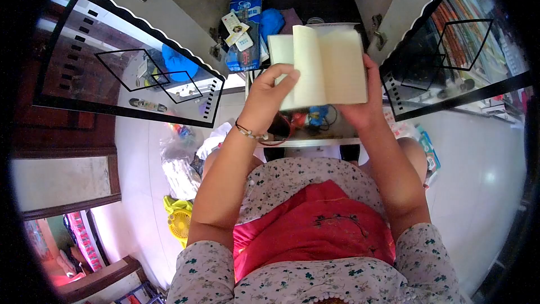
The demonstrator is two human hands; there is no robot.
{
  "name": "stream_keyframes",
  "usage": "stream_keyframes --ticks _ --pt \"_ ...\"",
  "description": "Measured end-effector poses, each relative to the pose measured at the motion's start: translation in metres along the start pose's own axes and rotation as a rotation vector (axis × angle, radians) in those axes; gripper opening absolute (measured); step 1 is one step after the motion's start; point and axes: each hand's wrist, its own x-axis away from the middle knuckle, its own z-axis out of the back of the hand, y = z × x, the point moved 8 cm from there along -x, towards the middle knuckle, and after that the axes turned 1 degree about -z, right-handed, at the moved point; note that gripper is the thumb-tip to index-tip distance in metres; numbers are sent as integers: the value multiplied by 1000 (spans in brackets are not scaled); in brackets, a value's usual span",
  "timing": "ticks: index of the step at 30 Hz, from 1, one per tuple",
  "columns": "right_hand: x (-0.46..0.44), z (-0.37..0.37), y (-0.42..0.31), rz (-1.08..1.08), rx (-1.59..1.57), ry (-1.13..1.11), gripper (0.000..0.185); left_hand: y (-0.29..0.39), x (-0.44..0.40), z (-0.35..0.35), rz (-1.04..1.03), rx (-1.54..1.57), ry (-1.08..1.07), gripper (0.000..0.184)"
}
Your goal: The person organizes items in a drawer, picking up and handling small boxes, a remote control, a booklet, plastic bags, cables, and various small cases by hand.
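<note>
An open notebook (pixel 343 65) with cream, lined pages is held up in front of the cabinet. My left hand (pixel 269 94) pinches a turned page at the notebook's left side, thumb on the paper. Around the right edge and lower corner, my right hand (pixel 367 98) grips the notebook, its fingers partly hidden behind it. Just left of the notebook, a blue package (pixel 246 8) lies in the cabinet with small cards (pixel 236 31) on top.
Glass doors stand open at left (pixel 126 73) and right (pixel 450 50). Below the notebook, an open drawer (pixel 315 134) holds cables and small items. Plastic bags (pixel 179 163) and a yellow fan (pixel 180 222) are on the floor at left.
</note>
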Motion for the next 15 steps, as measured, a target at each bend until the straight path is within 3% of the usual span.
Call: stream_keyframes --ticks 1,3,4,8,12,14,15 --pt "5 -1 -15 317 481 19 38 1 0 1 0 1 -1 20" --pt "16 -15 -30 635 962 38 37 -1 1 3 80 168 -14 17" --pt "9 -9 -24 396 555 -41 37 -2 1 5 79 169 -15 17" --pt "-1 -10 -7 0 -73 -199 37 -3 0 7 51 251 -30 18" --pt "2 -18 -11 20 -37 -370 38 -2 0 5 88 330 -51 16" --pt "-1 -9 -7 -67 -100 -159 35 -1 1 5 81 331 -55 16" --pt "-1 -10 -7 -66 -101 -158 35 0 1 5 75 333 -57 17"
